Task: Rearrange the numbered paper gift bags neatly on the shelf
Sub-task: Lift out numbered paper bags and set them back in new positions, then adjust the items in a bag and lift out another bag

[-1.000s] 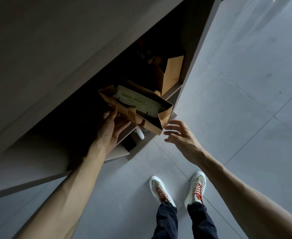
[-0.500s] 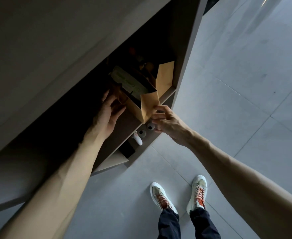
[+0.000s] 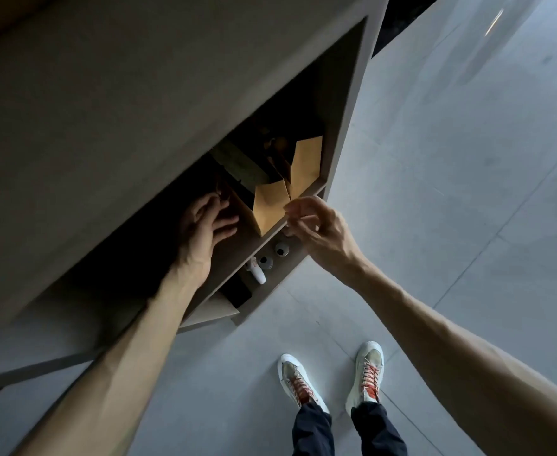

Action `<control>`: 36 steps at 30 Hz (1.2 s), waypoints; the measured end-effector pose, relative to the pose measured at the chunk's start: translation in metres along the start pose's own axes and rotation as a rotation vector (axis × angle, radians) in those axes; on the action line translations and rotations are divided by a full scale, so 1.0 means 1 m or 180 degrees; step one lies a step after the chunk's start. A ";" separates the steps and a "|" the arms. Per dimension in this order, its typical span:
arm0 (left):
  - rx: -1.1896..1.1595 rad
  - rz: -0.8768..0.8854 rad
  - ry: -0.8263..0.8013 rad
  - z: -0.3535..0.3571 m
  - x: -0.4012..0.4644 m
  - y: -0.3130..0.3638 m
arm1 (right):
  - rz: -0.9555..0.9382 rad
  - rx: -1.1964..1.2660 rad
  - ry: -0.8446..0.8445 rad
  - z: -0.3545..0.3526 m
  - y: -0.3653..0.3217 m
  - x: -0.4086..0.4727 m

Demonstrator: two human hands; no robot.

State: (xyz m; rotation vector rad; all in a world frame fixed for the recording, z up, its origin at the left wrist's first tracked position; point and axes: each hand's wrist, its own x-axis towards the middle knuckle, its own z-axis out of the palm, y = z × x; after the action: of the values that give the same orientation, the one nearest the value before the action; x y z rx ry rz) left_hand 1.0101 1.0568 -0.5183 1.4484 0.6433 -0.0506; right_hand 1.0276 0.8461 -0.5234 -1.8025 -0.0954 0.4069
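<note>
Head view: the camera looks steeply down past a grey shelf unit (image 3: 343, 153) that fills the upper left of the frame, to the tiled floor (image 3: 451, 192) on the right and the person's 2 sneakers (image 3: 330, 380) at the bottom.

Just left of centre, inside the dim compartment, 2 brown paper gift bags show. The nearer bag (image 3: 269, 205) stands at the front lip of the shelf board, its lit panel facing the camera; the farther bag (image 3: 306, 166) sits behind it against the right wall of the compartment. No numbers can be read on either one.

The left hand (image 3: 204, 225) is inside the compartment, to the left of the nearer bag, fingers loosely spread and lying against the bag's shadowed side near its handles. Its grip looks mostly open, closed on nothing; likely it steadies the bag so it stands square. The right hand (image 3: 316, 225) is outside at the shelf edge, fingers curled with the tips at the bag's lower right corner. Whether that grip pinches the paper or merely nudges it cannot be told. Holding both flanks probably lets the person slide the bag back in line with its neighbour.

On the lower shelf, below centre, stand 2 small round containers (image 3: 282, 248) and a white bottle (image 3: 257, 274).
</note>
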 end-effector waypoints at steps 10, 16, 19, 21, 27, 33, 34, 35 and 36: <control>0.0894 0.0869 -0.0688 0.033 -0.123 0.093 | -0.1522 -0.0809 0.0386 -0.072 -0.169 -0.073; 0.1021 0.1212 -0.1327 0.046 -0.190 0.165 | -0.1841 -0.0846 0.0537 -0.087 -0.252 -0.097; 0.1078 0.1539 -0.1391 0.040 -0.203 0.197 | -0.2032 -0.0776 0.0576 -0.094 -0.283 -0.097; 0.1142 0.1766 -0.1374 0.031 -0.206 0.216 | -0.2193 -0.0806 0.0575 -0.098 -0.305 -0.095; 0.1337 0.2233 -0.1216 0.006 -0.208 0.280 | -0.2722 -0.0721 0.0635 -0.105 -0.378 -0.082; 0.1614 0.2768 -0.0823 -0.009 -0.193 0.356 | -0.2899 -0.0541 0.0355 -0.105 -0.440 -0.045; 0.1679 0.2821 -0.0750 -0.009 -0.188 0.366 | -0.2920 -0.0494 0.0283 -0.104 -0.448 -0.035; 0.1742 0.2879 -0.0670 -0.009 -0.184 0.374 | -0.2932 -0.0456 0.0231 -0.104 -0.452 -0.026; 0.1805 0.2960 -0.0540 -0.007 -0.175 0.385 | -0.2975 -0.0434 0.0161 -0.107 -0.460 -0.012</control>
State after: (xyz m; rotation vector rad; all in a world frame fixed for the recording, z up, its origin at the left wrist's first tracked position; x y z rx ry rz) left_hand 1.0191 1.0619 -0.0958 2.1436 -0.2562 0.3956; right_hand 1.1186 0.8696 -0.0608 -1.6890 -0.9027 -0.3204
